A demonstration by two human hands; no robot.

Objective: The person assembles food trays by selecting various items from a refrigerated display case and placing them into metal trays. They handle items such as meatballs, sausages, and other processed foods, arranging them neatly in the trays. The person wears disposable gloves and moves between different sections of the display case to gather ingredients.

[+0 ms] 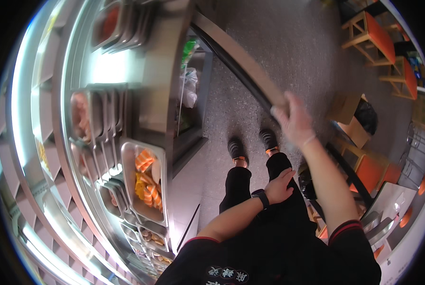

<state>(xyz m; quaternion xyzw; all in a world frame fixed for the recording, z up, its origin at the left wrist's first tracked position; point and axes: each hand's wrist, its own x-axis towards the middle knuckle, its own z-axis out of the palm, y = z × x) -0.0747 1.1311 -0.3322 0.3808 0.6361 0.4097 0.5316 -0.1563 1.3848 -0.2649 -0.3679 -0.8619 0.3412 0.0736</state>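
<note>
My right hand (295, 124), in what looks like a thin clear glove, is closed on the free edge of a swung-out metal cabinet door (248, 61). Motion blurs its fingers a little. Behind the door, the low cabinet (200, 90) under the counter stands open. Inside it are a whitish plastic bag (189, 88) and a green package (188, 51); the rest of the interior is dark. My left hand (280, 188) hangs in front of my thighs with its fingers stretched out and nothing in them. A dark watch (260, 198) sits on that wrist.
Along the left runs a lit counter with steel food pans, one holding orange-and-white pieces (148, 185). To the right stand orange-seated stools (377, 38), an open cardboard box (352, 123) and a dark bag (366, 118). My shoes (237, 149) are on the speckled floor.
</note>
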